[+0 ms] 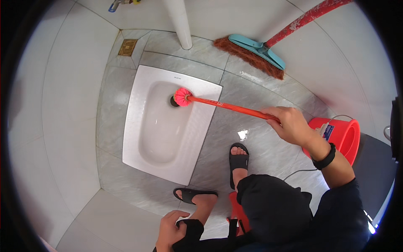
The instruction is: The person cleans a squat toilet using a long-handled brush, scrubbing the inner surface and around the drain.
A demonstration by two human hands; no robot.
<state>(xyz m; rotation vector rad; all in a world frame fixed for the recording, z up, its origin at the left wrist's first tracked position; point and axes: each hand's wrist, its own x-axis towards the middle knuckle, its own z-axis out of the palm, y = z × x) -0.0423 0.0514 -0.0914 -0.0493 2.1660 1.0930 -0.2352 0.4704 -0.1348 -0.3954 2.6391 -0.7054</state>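
My right hand (289, 124) grips the end of the orange-red handle of a toilet brush (228, 107). The brush's round pink head (183, 97) is inside the white squat toilet (199, 138), beside the dark drain hole (174, 101) near the far end of the bowl. Resting by my left knee, my left hand (171, 229) holds nothing; its fingers are loosely bent and the thumb stands apart.
A broom (256, 49) with brown bristles and a blue head leans at the far wall, right of a white pipe (179, 23). A red bucket (346, 136) stands at right. My sandalled feet are beside the toilet. A square floor drain (128, 47) lies far left.
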